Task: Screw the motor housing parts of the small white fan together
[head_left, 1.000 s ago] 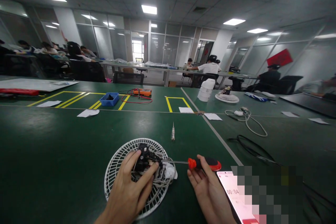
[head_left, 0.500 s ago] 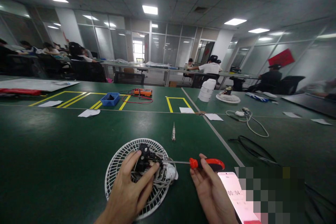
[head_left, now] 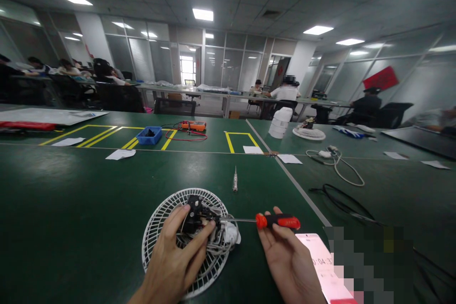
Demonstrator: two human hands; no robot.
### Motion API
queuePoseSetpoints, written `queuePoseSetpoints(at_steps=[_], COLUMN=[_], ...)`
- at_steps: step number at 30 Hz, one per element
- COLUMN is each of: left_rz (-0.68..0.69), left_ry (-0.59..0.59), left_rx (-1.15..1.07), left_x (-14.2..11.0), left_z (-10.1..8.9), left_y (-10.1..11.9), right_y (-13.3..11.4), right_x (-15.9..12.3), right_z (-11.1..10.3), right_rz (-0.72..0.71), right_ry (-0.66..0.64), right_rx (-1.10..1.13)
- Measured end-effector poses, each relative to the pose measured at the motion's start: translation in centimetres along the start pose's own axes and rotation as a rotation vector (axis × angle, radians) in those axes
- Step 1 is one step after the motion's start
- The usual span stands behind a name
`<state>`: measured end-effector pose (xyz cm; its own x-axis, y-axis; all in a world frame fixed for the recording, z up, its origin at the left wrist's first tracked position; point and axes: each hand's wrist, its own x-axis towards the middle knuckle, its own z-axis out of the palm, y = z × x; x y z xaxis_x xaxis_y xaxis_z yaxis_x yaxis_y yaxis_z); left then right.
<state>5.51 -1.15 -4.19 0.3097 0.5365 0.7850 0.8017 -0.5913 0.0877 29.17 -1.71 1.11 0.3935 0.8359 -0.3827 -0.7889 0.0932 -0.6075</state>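
Observation:
A white round fan grille lies on the green table, with a black fan motor unit and a bundle of pale cable on it. My left hand grips the motor unit, its thumb and fingers on either side. The red-and-black screwdriver lies level in my right hand, its handle between thumb and fingers. Its shaft points left into the motor unit; the tip is hidden there. Beyond the grille lies a small clear-handled screwdriver.
A lit phone lies beside my right hand. Farther back are a blue bin, an orange multimeter, white stacked tubs and another fan grille. Coiled cables lie to the right. Several people sit at far tables.
The screwdriver's handle has turned in my right hand, and my fingers have shifted along it. My left hand stays in place on the motor unit.

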Motion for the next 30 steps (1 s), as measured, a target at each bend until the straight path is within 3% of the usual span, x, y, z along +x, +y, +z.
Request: queuePoseSetpoints(at_steps=[9,19,30], left_rz=[-0.003,-0.012,-0.020], left_ry=[-0.003,0.013,0.019], left_rx=[-0.003,-0.016,-0.023], left_x=[-0.1,0.2,0.1], left_z=[-0.1,-0.2,-0.1], left_y=[0.0,0.3,0.2], right_y=[-0.1,-0.2,0.4], right_x=[0.5,0.3,0.9], right_z=[-0.1,0.1,-1.0], right_rz=[-0.024,0.003,0.064], right_ry=[-0.016,-0.015,-0.014], right_rx=[-0.095,-0.061,-0.046])
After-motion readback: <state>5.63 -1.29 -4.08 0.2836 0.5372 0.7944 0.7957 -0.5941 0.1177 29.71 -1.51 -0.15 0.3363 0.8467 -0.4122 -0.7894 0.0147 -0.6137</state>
